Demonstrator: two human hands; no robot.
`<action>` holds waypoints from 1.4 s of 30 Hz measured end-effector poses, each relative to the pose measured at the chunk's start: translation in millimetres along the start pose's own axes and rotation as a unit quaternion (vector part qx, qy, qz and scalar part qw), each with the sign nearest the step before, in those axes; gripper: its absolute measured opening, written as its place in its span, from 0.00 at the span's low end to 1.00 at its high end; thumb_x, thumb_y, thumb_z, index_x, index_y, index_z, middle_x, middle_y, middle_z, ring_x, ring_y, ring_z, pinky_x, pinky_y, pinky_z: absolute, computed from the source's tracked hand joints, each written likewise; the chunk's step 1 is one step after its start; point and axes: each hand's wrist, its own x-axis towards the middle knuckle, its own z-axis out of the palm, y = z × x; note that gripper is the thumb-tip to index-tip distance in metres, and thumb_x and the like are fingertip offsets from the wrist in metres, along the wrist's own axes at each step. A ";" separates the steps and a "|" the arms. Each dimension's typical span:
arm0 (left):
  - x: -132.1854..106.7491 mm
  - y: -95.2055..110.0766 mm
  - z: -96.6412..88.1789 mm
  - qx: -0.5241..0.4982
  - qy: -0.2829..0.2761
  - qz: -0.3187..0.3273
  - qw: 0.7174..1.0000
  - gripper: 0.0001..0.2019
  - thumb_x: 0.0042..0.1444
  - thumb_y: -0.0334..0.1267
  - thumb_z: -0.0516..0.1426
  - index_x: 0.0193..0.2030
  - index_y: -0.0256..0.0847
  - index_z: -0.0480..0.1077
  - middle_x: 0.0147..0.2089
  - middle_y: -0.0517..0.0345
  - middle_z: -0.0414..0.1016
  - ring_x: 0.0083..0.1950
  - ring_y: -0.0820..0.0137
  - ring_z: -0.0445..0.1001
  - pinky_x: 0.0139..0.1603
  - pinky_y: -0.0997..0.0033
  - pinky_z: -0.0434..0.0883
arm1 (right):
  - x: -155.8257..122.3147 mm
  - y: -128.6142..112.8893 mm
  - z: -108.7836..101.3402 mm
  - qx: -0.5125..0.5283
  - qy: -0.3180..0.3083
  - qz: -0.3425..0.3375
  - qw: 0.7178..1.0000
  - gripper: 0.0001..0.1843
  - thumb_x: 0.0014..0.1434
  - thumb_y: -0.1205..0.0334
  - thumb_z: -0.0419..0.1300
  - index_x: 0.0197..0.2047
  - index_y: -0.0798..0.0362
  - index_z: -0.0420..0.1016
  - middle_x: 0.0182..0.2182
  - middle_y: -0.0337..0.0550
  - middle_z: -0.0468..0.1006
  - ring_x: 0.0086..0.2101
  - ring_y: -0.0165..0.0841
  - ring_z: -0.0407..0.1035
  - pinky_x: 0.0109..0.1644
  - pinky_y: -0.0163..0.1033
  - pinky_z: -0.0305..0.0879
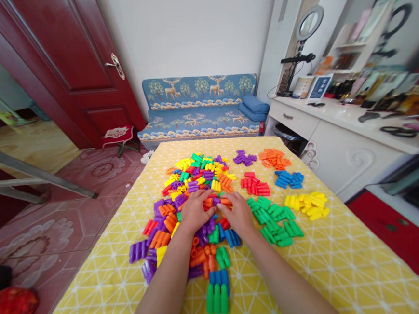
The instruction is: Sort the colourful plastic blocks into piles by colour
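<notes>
A big mixed heap of coloured plastic tube blocks [193, 177] lies in the middle of a table with a yellow patterned cloth [334, 263]. My left hand [195, 210] rests on the heap, fingers curled over orange and purple blocks. My right hand [238, 212] lies beside it, its fingers closed round an orange block [225, 201]. To the right lie sorted piles: purple [245, 158], orange [274, 158], red [254, 184], blue [288, 179], yellow [307, 203] and green [274, 219]. A green and blue cluster [217, 292] sits between my forearms.
A blue patterned sofa [198, 107] stands beyond the table's far edge. A white cabinet [338, 132] with bottles and a ring light runs along the right. A dark red door [64, 67] is at the left, over a red tiled floor with a small stool [118, 135].
</notes>
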 end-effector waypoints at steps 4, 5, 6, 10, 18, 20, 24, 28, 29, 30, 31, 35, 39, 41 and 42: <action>1.0 3.1 -2.4 -0.002 -0.005 -0.003 1.000 0.24 0.54 0.42 0.61 0.59 0.47 0.70 0.57 0.53 0.72 0.58 0.58 0.70 0.59 0.57 0.68 | -7.0 1.7 3.8 0.049 0.023 -0.005 0.999 0.13 0.60 0.54 0.60 0.45 0.51 0.77 0.43 0.47 0.77 0.46 0.40 0.70 0.52 0.44 0.65; 1.4 3.8 -3.0 -0.002 -0.008 -0.005 1.000 0.24 0.54 0.41 0.61 0.58 0.48 0.70 0.57 0.54 0.73 0.58 0.59 0.70 0.60 0.58 0.68 | -7.4 1.4 5.0 0.065 0.026 -0.002 0.998 0.14 0.60 0.53 0.60 0.46 0.51 0.77 0.43 0.46 0.78 0.46 0.40 0.71 0.52 0.44 0.65; 1.7 4.3 -3.4 -0.002 -0.011 -0.005 1.000 0.23 0.54 0.41 0.61 0.58 0.48 0.71 0.56 0.54 0.73 0.57 0.59 0.70 0.60 0.58 0.68 | -7.6 0.9 5.9 0.084 0.026 0.006 0.996 0.15 0.60 0.52 0.59 0.47 0.51 0.76 0.43 0.45 0.78 0.46 0.40 0.71 0.52 0.44 0.66; 2.4 3.7 -3.2 -0.002 -0.014 0.000 1.000 0.22 0.54 0.43 0.60 0.57 0.49 0.72 0.55 0.54 0.73 0.56 0.59 0.71 0.58 0.59 0.68 | -7.8 0.9 7.1 0.154 0.023 0.052 0.986 0.21 0.60 0.47 0.58 0.51 0.51 0.72 0.42 0.44 0.80 0.40 0.38 0.74 0.46 0.42 0.68; 2.6 1.4 -1.9 -0.004 -0.009 0.003 1.000 0.22 0.53 0.44 0.62 0.56 0.50 0.72 0.55 0.55 0.74 0.55 0.60 0.71 0.57 0.60 0.69 | -5.7 13.3 13.6 0.218 0.034 0.078 0.972 0.21 0.60 0.48 0.57 0.49 0.54 0.73 0.36 0.42 0.80 0.32 0.35 0.72 0.38 0.38 0.68; 2.7 2.3 -2.5 -0.004 -0.012 0.002 1.000 0.21 0.54 0.45 0.61 0.56 0.50 0.73 0.55 0.55 0.74 0.55 0.60 0.71 0.58 0.61 0.69 | -5.2 14.2 14.8 0.219 0.032 0.080 0.972 0.20 0.60 0.48 0.57 0.49 0.53 0.73 0.36 0.42 0.80 0.32 0.34 0.72 0.38 0.38 0.68; 2.3 3.9 -3.3 0.006 -0.011 -0.001 1.000 0.21 0.55 0.47 0.61 0.55 0.49 0.73 0.55 0.55 0.74 0.55 0.59 0.71 0.57 0.60 0.69 | -4.8 12.9 14.0 0.207 0.030 0.079 0.975 0.20 0.60 0.49 0.57 0.48 0.53 0.74 0.33 0.41 0.79 0.30 0.34 0.71 0.37 0.37 0.67; 1.5 4.1 -3.5 0.010 -0.011 -0.001 1.000 0.21 0.55 0.48 0.60 0.56 0.50 0.73 0.55 0.55 0.74 0.55 0.59 0.71 0.55 0.60 0.70 | -4.8 11.3 12.1 0.215 0.029 0.074 0.973 0.19 0.60 0.48 0.57 0.47 0.53 0.75 0.35 0.42 0.80 0.32 0.34 0.72 0.38 0.38 0.68; 1.4 4.4 -3.8 0.008 -0.012 -0.001 1.000 0.21 0.55 0.47 0.60 0.56 0.50 0.73 0.55 0.55 0.74 0.55 0.60 0.71 0.55 0.61 0.70 | -4.7 11.2 12.1 0.218 0.029 0.072 0.973 0.19 0.60 0.48 0.57 0.47 0.53 0.75 0.35 0.42 0.80 0.33 0.35 0.72 0.39 0.38 0.68; 1.3 4.8 -4.3 0.006 -0.012 -0.002 1.000 0.21 0.55 0.46 0.61 0.56 0.50 0.73 0.55 0.55 0.74 0.55 0.60 0.71 0.56 0.61 0.69 | -4.7 11.3 12.2 0.219 0.030 0.072 0.973 0.19 0.60 0.48 0.57 0.47 0.53 0.75 0.36 0.42 0.80 0.34 0.35 0.73 0.39 0.38 0.68; 1.3 5.3 -4.9 0.006 -0.014 -0.004 1.000 0.21 0.54 0.46 0.61 0.56 0.50 0.73 0.55 0.55 0.74 0.55 0.60 0.71 0.57 0.61 0.69 | -4.7 11.5 12.5 0.220 0.029 0.072 0.972 0.19 0.60 0.48 0.57 0.47 0.53 0.75 0.36 0.42 0.80 0.34 0.35 0.73 0.39 0.38 0.68; 1.0 7.0 -6.6 0.006 -0.014 -0.009 1.000 0.21 0.55 0.47 0.61 0.55 0.49 0.73 0.55 0.54 0.74 0.56 0.59 0.70 0.57 0.60 0.69 | -5.0 12.7 13.7 0.218 0.022 0.075 0.973 0.20 0.60 0.48 0.56 0.48 0.53 0.75 0.35 0.42 0.80 0.32 0.34 0.72 0.37 0.37 0.67; 0.5 6.2 -6.0 0.004 -0.013 -0.003 1.000 0.21 0.55 0.47 0.61 0.56 0.50 0.72 0.54 0.55 0.74 0.55 0.61 0.71 0.57 0.62 0.69 | -4.9 13.5 13.2 0.209 0.018 0.073 0.975 0.21 0.60 0.47 0.56 0.47 0.54 0.75 0.32 0.41 0.79 0.29 0.33 0.70 0.36 0.37 0.66; 0.2 6.0 -5.7 0.008 -0.012 -0.005 1.000 0.22 0.55 0.47 0.61 0.56 0.49 0.72 0.55 0.54 0.74 0.55 0.60 0.70 0.57 0.62 0.69 | -4.5 13.6 12.4 0.212 0.015 0.075 0.974 0.21 0.60 0.47 0.56 0.48 0.54 0.75 0.33 0.42 0.80 0.30 0.33 0.70 0.36 0.38 0.66; 0.1 6.1 -5.7 0.010 -0.010 -0.006 1.000 0.22 0.55 0.47 0.61 0.56 0.49 0.72 0.55 0.54 0.73 0.55 0.60 0.70 0.56 0.61 0.69 | -4.2 13.5 11.9 0.214 0.013 0.075 0.974 0.22 0.60 0.47 0.56 0.48 0.54 0.75 0.34 0.43 0.80 0.31 0.34 0.70 0.37 0.38 0.66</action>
